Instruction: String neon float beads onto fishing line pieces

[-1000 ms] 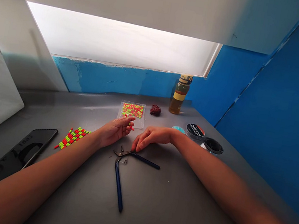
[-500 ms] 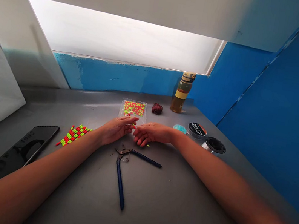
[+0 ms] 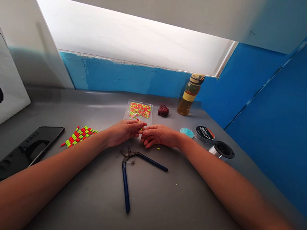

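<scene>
My left hand (image 3: pixel 123 133) pinches small red and yellow-green oval beads (image 3: pixel 141 129) between thumb and forefinger. Against those fingertips, my right hand (image 3: pixel 159 135) has its own thumb and forefinger closed together; what they grip is too small to make out. Just below the right hand lies one loose yellow-green bead (image 3: pixel 158 148). A panel of red and yellow-green beads (image 3: pixel 79 136) set in rows rests beyond my left forearm, which covers part of it. Behind the hands is a clear bag (image 3: pixel 140 111) of the same beads.
Blue-handled pliers (image 3: pixel 129 170) lie spread apart in front of the hands. A phone (image 3: pixel 25 152) is at left. Spools (image 3: pixel 205 134) and a clear line reel (image 3: pixel 222 150) sit at right. Dark red cord (image 3: pixel 163 111) and a bottle (image 3: pixel 189 97) stand farther back.
The right fingers have curled in and come closer to the left fingertips. The whole view has shifted slightly; the pliers and bead panel rest where they were.
</scene>
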Action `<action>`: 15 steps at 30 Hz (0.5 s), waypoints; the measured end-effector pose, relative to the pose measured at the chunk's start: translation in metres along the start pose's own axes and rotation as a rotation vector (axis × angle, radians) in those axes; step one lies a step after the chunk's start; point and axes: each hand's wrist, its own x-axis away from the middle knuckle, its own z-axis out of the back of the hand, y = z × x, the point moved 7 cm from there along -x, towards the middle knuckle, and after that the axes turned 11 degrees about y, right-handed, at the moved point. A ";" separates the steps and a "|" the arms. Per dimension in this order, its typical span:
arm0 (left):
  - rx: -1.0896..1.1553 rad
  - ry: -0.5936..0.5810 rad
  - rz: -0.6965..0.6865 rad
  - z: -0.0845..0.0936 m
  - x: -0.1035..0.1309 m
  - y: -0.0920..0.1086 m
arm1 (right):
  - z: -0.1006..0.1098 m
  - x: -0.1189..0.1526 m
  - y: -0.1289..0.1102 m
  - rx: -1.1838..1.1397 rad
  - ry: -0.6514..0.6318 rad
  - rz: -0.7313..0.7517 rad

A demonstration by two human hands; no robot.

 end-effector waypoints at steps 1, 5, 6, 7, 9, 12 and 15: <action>0.023 0.011 0.005 0.001 -0.001 0.000 | -0.001 0.001 -0.001 -0.001 -0.001 -0.002; 0.118 0.063 0.016 0.008 -0.004 0.000 | 0.000 0.002 0.000 0.038 -0.010 -0.011; 0.149 0.071 0.014 0.009 -0.004 0.001 | 0.000 0.002 0.000 0.063 -0.026 -0.006; 0.180 0.076 0.010 0.010 -0.004 0.002 | 0.000 0.002 0.001 0.089 -0.046 0.002; 0.229 0.086 0.004 0.011 -0.004 0.004 | 0.000 0.003 0.001 0.134 -0.085 0.015; 0.244 0.101 0.012 0.010 -0.004 0.005 | 0.000 0.004 0.002 0.156 -0.114 0.010; 0.235 0.107 0.017 0.010 -0.003 0.004 | -0.002 0.005 0.000 0.155 -0.136 0.007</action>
